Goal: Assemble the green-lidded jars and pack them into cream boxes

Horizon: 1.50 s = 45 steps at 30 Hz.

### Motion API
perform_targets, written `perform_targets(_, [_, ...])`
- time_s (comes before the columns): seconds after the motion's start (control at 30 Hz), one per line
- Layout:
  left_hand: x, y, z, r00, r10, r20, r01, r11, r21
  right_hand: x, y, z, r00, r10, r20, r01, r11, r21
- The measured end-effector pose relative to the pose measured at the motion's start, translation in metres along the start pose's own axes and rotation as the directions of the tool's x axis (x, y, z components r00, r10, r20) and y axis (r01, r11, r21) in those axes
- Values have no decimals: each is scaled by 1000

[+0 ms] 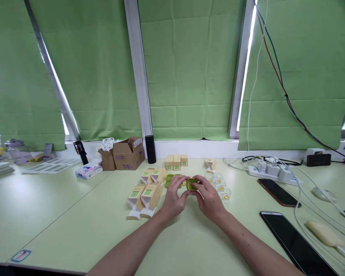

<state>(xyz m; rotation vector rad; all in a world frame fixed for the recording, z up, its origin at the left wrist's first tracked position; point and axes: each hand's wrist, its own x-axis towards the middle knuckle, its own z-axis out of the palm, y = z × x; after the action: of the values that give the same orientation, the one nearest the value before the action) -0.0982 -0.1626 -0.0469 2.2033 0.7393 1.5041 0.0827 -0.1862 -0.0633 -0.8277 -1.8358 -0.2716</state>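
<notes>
My left hand (174, 199) and my right hand (209, 199) meet over the middle of the pale green table (74, 214). Between their fingertips they hold a small green square case (192, 184). Other green cases (170, 179) lie just behind the left hand. Several flat unfolded tan cartons (145, 195) lie to the left. Three closed tan boxes (176, 161) stand in a row further back. Small clear plastic trays (222, 188) with yellow pieces sit right of the right hand.
A brown cardboard box (128, 153) and a black cylinder (150, 149) stand at the back by the window sill. A power strip (271, 169) with cables, two dark phones (277, 192), a tablet (293, 239) and a mouse (323, 194) fill the right side.
</notes>
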Motion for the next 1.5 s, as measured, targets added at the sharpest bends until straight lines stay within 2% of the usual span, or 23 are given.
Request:
perform_targets(0.33, [1,4,0,1000,-14,-14,14,1000,-25,0,0,-2,999,-11,-49,11,1000,9])
perform_targets(0.9, [0,3,0,999,21,-40,-22,1000,-3,2,-1,-2,999,-15,-31,17,999,38])
perform_targets(1.03, [1,4,0,999,22,-36,-22,1000,-11,1,-1,-1,998,-2,-57,4,999,35])
perform_targets(1.33, [1,4,-2,998,16,-57,-15,1000,18,-4,0,2,982,172,-79,-163,981,108])
perform_targets(1.5, [1,0,0,998,45,-53,-40,995,95,-2,-2,1,934,355,-46,-335,912,237])
